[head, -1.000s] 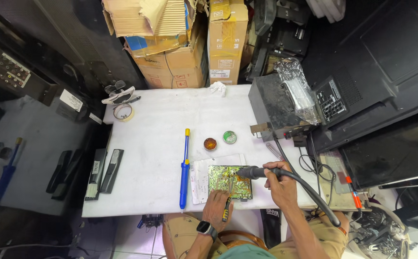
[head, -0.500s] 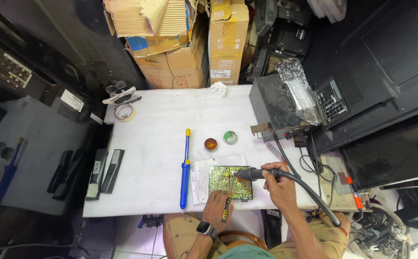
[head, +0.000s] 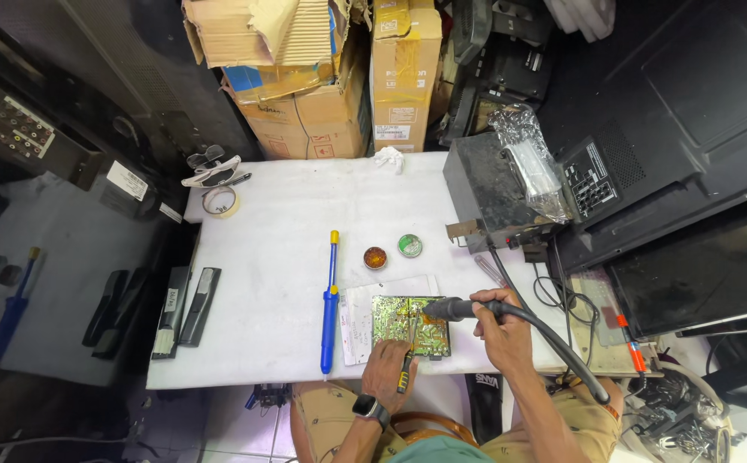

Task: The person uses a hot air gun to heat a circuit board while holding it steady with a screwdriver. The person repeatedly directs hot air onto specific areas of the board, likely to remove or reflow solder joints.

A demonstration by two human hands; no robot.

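Observation:
A green circuit board point(head: 399, 317) lies on a white sheet of paper point(head: 358, 319) at the near edge of the white table point(head: 279, 257). My left hand point(head: 388, 370) rests by the board's near edge and holds a thin yellow-handled tool point(head: 406, 364) whose tip points onto the board. My right hand point(head: 495, 321) grips a black hot-air handpiece point(head: 449, 309), held level with its nozzle over the board's right side. A thick black hose point(head: 562, 356) runs from it past my right arm.
A blue and yellow desoldering pump point(head: 331, 300) lies left of the paper. Two small round tins point(head: 375, 257) point(head: 409, 246) sit beyond the board. A dark rework station point(head: 498, 193) stands at the right. Tape roll point(head: 219, 202), cardboard boxes point(head: 322, 94), black remotes point(head: 186, 309).
Both hands stay on the board; the handpiece nozzle has crept slightly left over it. Nothing else has moved.

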